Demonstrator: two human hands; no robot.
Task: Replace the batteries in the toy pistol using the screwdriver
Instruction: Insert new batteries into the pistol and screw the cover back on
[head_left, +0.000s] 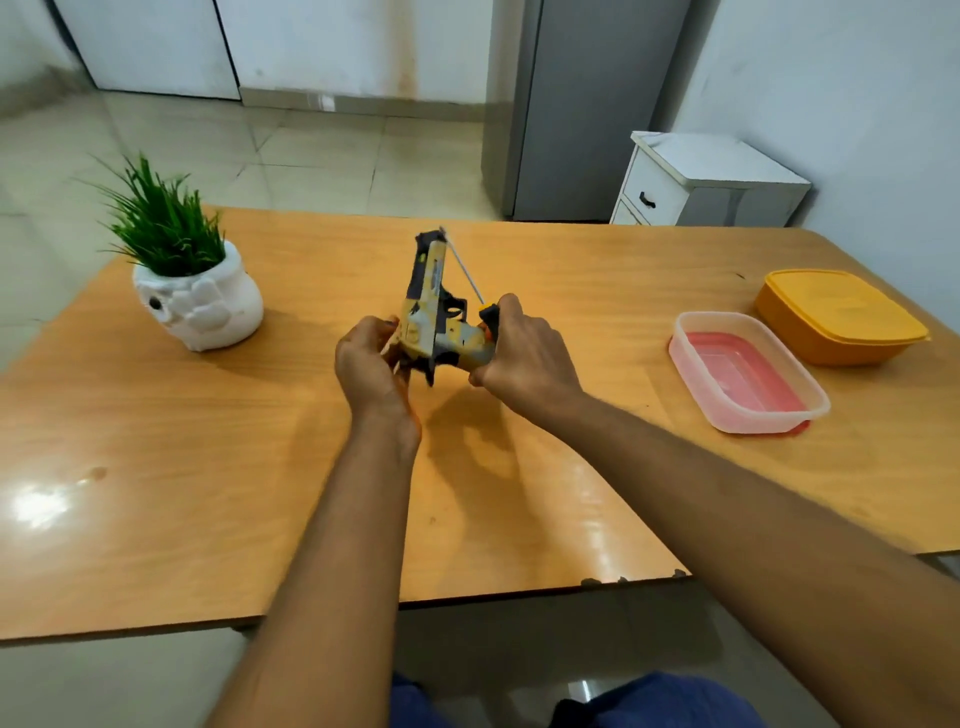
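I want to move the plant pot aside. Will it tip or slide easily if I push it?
The plant pot looks squat and wide-based, so probably slides rather than tips. The glossy table likely helps sliding. It may be ceramic, so fragile.

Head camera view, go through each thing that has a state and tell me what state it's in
Yellow and black toy pistol: held above the table in both hands.
Orange-handled screwdriver: in right hand, unused.
Left hand: gripping pistol.
Clear plastic box: open, upright.
Orange plastic box: lid on.
White drawer cabinet: drawers shut.
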